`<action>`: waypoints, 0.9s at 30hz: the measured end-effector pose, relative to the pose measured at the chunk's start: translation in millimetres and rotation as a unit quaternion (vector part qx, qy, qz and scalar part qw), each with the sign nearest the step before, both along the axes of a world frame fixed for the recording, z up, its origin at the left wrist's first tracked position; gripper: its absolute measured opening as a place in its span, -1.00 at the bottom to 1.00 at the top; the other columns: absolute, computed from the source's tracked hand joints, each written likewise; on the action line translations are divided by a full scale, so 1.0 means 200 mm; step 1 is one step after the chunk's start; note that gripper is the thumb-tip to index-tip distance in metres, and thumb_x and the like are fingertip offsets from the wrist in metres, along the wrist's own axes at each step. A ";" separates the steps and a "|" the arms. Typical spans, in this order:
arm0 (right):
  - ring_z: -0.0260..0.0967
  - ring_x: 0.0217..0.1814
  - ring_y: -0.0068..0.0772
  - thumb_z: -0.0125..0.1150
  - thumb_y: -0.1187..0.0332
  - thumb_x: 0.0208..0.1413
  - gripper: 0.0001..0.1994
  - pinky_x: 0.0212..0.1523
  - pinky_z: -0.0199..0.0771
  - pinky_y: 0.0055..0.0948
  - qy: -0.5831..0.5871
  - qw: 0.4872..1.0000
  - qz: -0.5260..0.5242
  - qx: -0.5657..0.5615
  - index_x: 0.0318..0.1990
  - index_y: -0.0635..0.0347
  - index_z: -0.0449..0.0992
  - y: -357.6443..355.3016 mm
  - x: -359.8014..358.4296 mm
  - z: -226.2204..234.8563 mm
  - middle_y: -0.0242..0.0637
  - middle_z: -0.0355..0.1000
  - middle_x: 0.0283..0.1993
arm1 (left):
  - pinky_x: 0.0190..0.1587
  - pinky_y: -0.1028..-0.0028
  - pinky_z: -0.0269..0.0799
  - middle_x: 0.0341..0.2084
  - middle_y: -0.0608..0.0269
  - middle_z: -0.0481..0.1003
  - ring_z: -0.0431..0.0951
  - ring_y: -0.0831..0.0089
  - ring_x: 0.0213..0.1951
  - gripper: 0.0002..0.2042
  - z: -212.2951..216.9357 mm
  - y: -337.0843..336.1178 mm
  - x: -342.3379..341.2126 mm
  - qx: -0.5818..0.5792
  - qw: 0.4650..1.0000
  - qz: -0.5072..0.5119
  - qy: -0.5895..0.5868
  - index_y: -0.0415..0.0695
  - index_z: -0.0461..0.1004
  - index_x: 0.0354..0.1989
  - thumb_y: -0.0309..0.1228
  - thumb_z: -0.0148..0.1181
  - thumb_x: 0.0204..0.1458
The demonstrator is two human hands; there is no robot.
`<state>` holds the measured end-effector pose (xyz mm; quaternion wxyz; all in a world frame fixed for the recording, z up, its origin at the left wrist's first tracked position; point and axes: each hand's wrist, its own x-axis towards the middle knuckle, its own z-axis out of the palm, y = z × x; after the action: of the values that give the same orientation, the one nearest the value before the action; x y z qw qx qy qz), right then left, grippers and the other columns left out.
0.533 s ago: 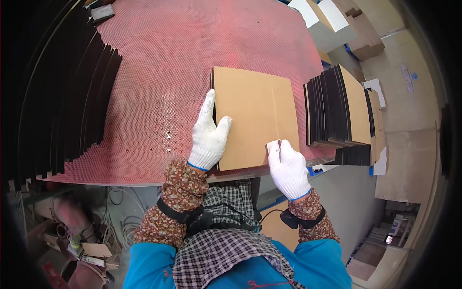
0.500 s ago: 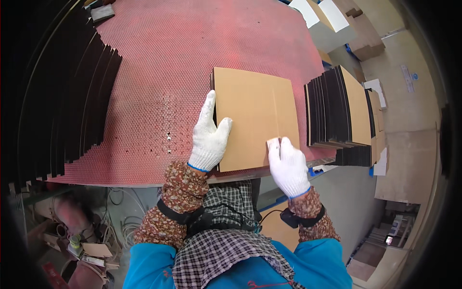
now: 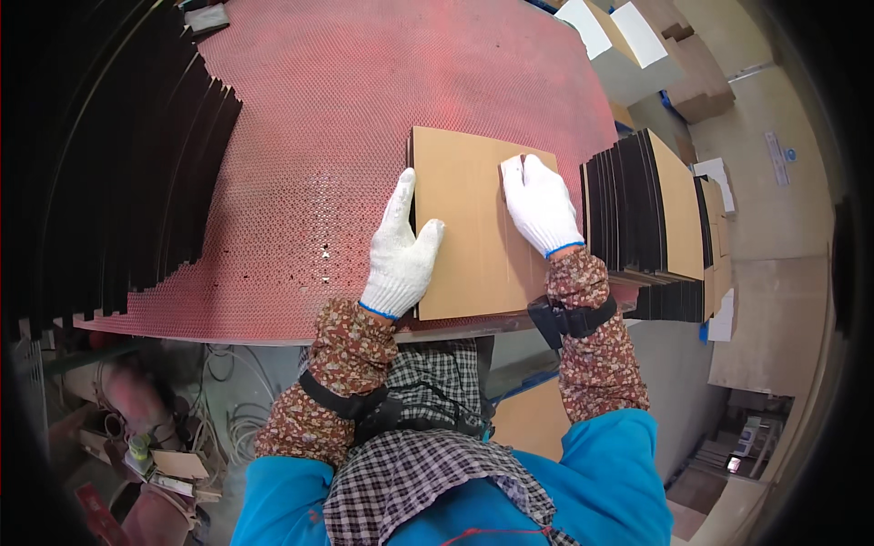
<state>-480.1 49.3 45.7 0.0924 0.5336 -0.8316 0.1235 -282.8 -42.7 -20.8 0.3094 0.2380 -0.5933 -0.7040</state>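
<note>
A tan cardboard sheet (image 3: 469, 227) lies on the red, mesh-textured tabletop (image 3: 355, 91) in front of me, with dark layers showing along its left edge. My left hand (image 3: 401, 246), in a white knit glove, rests at that left edge, fingers stretched out and thumb spread over the sheet's surface. On the upper right part of the sheet is my right hand (image 3: 541, 202), gloved alike. Its fingers are closed round a small, pale brownish piece, mostly hidden by the glove, whose kind I cannot make out.
Black sheets (image 3: 118, 173) stand in a long row on the left. To the right, a stack of black and tan boards (image 3: 637, 209) stands close to my right hand. White-and-tan boxes (image 3: 628, 45) are at the far right. Cables (image 3: 237, 391) and clutter lie below the table at left.
My right hand has moved away from me, from the sheet's near right corner to its upper right part, still closed on the small piece. My left hand keeps its place at the left edge.
</note>
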 end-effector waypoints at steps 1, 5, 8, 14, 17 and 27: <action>0.51 -0.27 0.27 -0.04 0.17 0.40 -0.68 -0.21 0.52 0.09 -0.026 1.000 0.000 -0.003 -0.24 0.26 0.45 0.01 0.04 0.02 0.15 0.50 -0.41 | 0.53 0.25 -0.07 0.50 -0.23 0.01 -0.01 0.09 0.53 -0.28 0.00 0.00 0.01 -0.018 1.000 0.000 -0.017 -0.45 -0.07 0.50 -0.55 0.09 0.21; 0.52 -0.26 0.27 -0.10 0.12 0.43 -0.65 -0.18 0.52 0.11 -0.081 0.991 -0.062 0.088 -0.18 0.25 0.44 0.20 0.20 0.03 0.17 0.50 -0.37 | 0.53 0.25 -0.06 0.50 -0.23 0.02 0.00 0.09 0.53 -0.29 0.02 0.00 0.01 0.007 1.000 -0.001 -0.005 -0.45 -0.07 0.50 -0.55 0.09 0.20; 0.53 -0.27 0.25 -0.05 0.14 0.41 -0.68 -0.26 0.53 0.12 -0.081 0.987 -0.074 0.119 -0.20 0.24 0.43 0.39 0.39 0.12 0.21 0.49 -0.37 | 0.53 0.26 -0.05 0.50 -0.23 0.02 0.01 0.09 0.53 -0.29 0.01 0.01 0.01 -0.010 1.000 0.004 -0.013 -0.45 -0.07 0.50 -0.55 0.09 0.20; 0.50 -0.49 0.03 0.06 0.30 0.39 -0.80 -0.51 0.52 -0.12 -0.067 0.982 -0.023 0.172 -0.15 0.27 0.51 0.57 0.63 0.27 -0.07 0.43 -0.39 | 0.53 0.26 -0.06 0.49 -0.24 0.03 0.02 0.09 0.53 -0.29 0.00 0.01 0.00 0.009 1.000 0.009 0.015 -0.45 -0.06 0.49 -0.56 0.10 0.20; 0.52 -0.47 0.08 0.07 0.27 0.39 -0.78 -0.48 0.53 -0.08 -0.115 0.985 -0.051 0.121 -0.20 0.25 0.50 0.50 0.67 0.25 -0.03 0.45 -0.43 | 0.53 0.26 -0.06 0.49 -0.24 0.05 0.03 0.09 0.53 -0.29 0.00 0.01 0.00 -0.030 0.999 0.011 -0.020 -0.45 -0.05 0.49 -0.55 0.11 0.20; 0.52 -0.50 -0.05 0.08 0.33 0.35 -0.82 -0.52 0.54 -0.17 0.049 0.982 0.019 0.182 -0.12 0.29 0.49 0.39 0.66 0.19 -0.08 0.42 -0.34 | 0.53 0.26 -0.06 0.49 -0.23 0.05 0.02 0.08 0.53 -0.29 0.00 0.00 0.01 -0.034 0.999 0.012 -0.035 -0.43 -0.03 0.50 -0.51 0.13 0.21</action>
<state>-348.2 128.0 82.8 0.0324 0.5622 -0.8245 -0.0548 -281.8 -42.3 -20.2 0.3050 0.2594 -0.6241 -0.6710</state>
